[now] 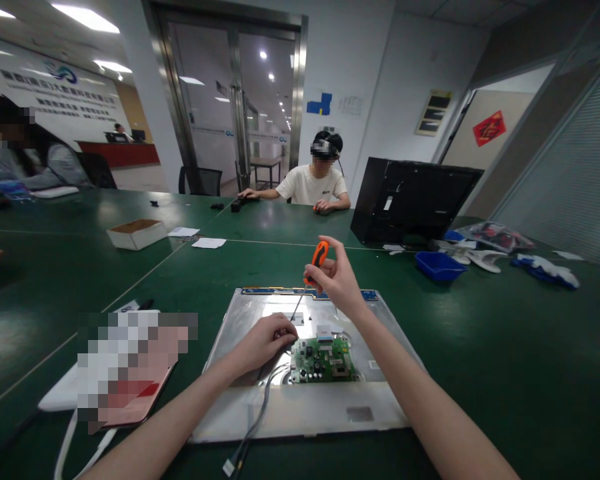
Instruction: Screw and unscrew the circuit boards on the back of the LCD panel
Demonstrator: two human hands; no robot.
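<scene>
My right hand (pixel 339 279) grips the orange and black handle of a screwdriver (pixel 320 254), its thin shaft slanting down to the left. The tip ends near my left hand (pixel 269 339), where the exact contact is hidden. My left fingers are curled together at the top left corner of a green circuit board (pixel 325 360); what they pinch, if anything, cannot be made out. The board lies on a flat silver metal panel (pixel 310 410). A dark cable (pixel 266 403) runs from the board's left side over the panel's front edge to a white connector (pixel 229 467).
Left of the panel lie a white device (pixel 60 393) and a pink phone-like slab (pixel 140 407) with white cables. Farther off are an open carton (pixel 137 235), a blue tray (pixel 439 265) and a black monitor (pixel 415 200). A person (pixel 313 180) sits across the green table.
</scene>
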